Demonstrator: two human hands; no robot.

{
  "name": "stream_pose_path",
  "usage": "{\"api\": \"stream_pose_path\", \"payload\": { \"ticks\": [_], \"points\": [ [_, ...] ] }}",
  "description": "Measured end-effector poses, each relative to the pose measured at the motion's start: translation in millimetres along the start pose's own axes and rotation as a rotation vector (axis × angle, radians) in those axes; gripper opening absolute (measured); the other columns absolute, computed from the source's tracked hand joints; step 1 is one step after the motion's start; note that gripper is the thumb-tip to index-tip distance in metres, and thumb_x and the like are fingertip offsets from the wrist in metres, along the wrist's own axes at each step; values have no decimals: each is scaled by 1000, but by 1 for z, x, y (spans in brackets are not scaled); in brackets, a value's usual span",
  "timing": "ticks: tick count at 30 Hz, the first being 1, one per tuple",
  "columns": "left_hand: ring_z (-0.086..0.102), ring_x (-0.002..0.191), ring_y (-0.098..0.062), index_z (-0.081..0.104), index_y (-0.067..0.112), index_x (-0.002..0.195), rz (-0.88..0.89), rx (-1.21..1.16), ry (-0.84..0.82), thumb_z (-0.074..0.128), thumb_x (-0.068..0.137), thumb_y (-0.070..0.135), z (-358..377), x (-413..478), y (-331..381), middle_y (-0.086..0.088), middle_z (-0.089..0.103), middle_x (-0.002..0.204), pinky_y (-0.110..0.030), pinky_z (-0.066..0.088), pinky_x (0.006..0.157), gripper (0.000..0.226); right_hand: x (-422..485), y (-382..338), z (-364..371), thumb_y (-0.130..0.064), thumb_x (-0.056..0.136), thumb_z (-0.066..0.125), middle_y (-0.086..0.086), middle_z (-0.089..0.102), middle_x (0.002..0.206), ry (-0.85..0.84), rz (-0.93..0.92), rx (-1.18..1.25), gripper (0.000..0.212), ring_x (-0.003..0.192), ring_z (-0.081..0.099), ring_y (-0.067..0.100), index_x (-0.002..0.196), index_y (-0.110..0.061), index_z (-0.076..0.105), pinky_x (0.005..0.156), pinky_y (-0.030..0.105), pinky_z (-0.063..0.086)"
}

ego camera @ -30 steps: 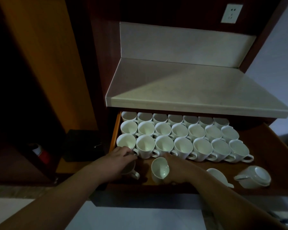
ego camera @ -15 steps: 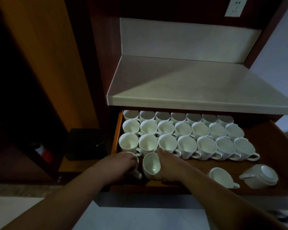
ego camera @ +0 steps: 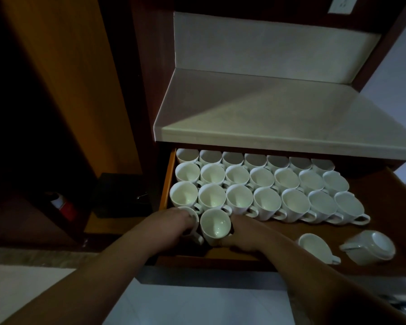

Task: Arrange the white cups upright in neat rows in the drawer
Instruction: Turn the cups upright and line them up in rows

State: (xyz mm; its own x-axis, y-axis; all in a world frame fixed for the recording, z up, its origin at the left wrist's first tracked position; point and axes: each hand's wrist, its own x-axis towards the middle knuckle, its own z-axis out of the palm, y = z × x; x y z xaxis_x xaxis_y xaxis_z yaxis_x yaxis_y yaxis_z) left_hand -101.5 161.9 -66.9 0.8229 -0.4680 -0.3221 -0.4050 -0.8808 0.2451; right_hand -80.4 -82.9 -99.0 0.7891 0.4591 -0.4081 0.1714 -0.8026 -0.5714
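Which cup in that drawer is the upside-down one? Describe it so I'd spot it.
Look in the open wooden drawer under the pale countertop, at its front right corner. The upside-down cup lies there apart from the rows, base showing instead of an open mouth.

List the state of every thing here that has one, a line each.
Drawer: pulled open.
Rows of cups: upright.
Left hand: grips a cup at front left.
Right hand: grips an upright cup.
Tilted cup: leaning.
Overturned cup: base up.
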Motion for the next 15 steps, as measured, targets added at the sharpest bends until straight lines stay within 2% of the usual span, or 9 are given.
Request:
{"api": "stream_pose_path", "payload": {
  "ticks": [1,3,8,12,15],
  "points": [
    [63,95,-16,67,31,96,-7,17,16,68,83,42,1,0,0,8,64,110,-37,58,81,17,1,-3,0,-59,79,79,-12,74,101,3,-6,23,41,90,70,7,110,-36,66,82,35,60],
    [63,97,-17,68,29,98,12,38,37,71,87,24,3,0,-3,5,64,112,-37,58,83,13,4,-2,0,-62,77,80,-11,75,98,1,-4,37,42,86,71,8,108,-34,69,82,39,61],
    [64,101,-17,69,29,98,16,20,55,73,87,24,3,-1,-2,5,66,114,-37,58,85,12,6,0,0,-56,76,84,-12,76,94,-8,-2,89,38,83,72,7,104,-33,71,78,37,63],
    [65,101,-19,67,29,96,6,28,49,74,86,22,2,0,-2,5,65,114,-36,57,86,14,7,0,1,-68,68,79,-11,77,98,-18,-6,119,52,89,74,10,109,-37,70,83,42,64],
    [64,100,-18,62,33,90,-9,25,51,74,86,22,4,2,-2,6,65,114,-34,57,82,17,8,1,2,-64,73,81,-13,77,104,-28,-11,144,49,93,74,8,114,-41,69,86,41,64]
  ]
}}
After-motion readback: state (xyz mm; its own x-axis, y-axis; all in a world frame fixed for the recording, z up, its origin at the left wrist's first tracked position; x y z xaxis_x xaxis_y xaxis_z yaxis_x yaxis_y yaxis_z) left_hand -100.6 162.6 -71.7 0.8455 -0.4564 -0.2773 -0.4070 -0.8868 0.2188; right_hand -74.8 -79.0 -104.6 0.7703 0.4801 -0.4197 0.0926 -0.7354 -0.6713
